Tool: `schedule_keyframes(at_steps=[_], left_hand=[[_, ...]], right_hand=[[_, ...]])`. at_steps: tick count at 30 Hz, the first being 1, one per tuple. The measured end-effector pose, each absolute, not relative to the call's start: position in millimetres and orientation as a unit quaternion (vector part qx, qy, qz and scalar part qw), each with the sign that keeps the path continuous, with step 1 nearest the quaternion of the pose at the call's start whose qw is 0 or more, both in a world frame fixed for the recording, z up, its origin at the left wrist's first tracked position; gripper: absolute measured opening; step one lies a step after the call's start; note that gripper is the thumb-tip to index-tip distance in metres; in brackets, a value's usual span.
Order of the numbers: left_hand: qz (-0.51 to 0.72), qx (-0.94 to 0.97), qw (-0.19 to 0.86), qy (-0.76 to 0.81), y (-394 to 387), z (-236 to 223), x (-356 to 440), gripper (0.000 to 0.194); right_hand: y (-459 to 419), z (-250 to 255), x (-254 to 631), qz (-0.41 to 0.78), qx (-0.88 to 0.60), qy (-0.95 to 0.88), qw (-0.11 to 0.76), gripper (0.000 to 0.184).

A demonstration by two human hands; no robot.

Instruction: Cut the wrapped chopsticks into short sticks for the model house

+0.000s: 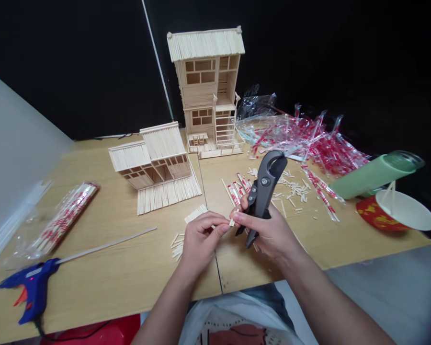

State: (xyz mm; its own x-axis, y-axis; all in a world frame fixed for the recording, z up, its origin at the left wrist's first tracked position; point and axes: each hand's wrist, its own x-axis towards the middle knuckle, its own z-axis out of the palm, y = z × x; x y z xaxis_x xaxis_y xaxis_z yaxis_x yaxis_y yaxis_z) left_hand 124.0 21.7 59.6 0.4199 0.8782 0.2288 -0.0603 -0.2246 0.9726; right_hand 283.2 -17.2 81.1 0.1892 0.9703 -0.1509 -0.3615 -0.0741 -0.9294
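Observation:
My right hand (275,235) is wrapped round a dark grey pipe cutter (264,191), its curved head pointing up and away. The thumb and fingertip of that hand also meet short pale stick pieces (232,222). From the other side, my left hand (201,239) pinches at the same small pieces with thumb and forefinger. Cut stick pieces (177,245) lie on the table beside my left hand, and a row of short sticks (196,213) lies just beyond it. Behind the cutter are chopsticks in red-and-white wrappers (237,190) and scattered short offcuts (298,189).
A two-storey stick house (204,91) and a lower stick house (161,163) stand at the back. A blue glue gun (38,287) with a long glue stick and a chopstick pack (66,218) lie left. Torn wrappers (309,139), a green bottle (373,175) and a paper bowl (377,213) are right.

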Motion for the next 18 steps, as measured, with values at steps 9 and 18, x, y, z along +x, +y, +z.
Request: schedule_keyframes(at_steps=[9, 18], left_hand=[[0.456, 0.658, 0.493, 0.341, 19.4, 60.1, 124.6, 0.011], [0.463, 0.688, 0.416, 0.372, 12.1, 61.0, 125.8, 0.007]], right_hand=[[-19.9, 79.7, 277.3, 0.538, -0.47, -0.316, 0.625, 0.036], [-21.8, 73.9, 277.4, 0.512, -0.467, -0.329, 0.641, 0.03]])
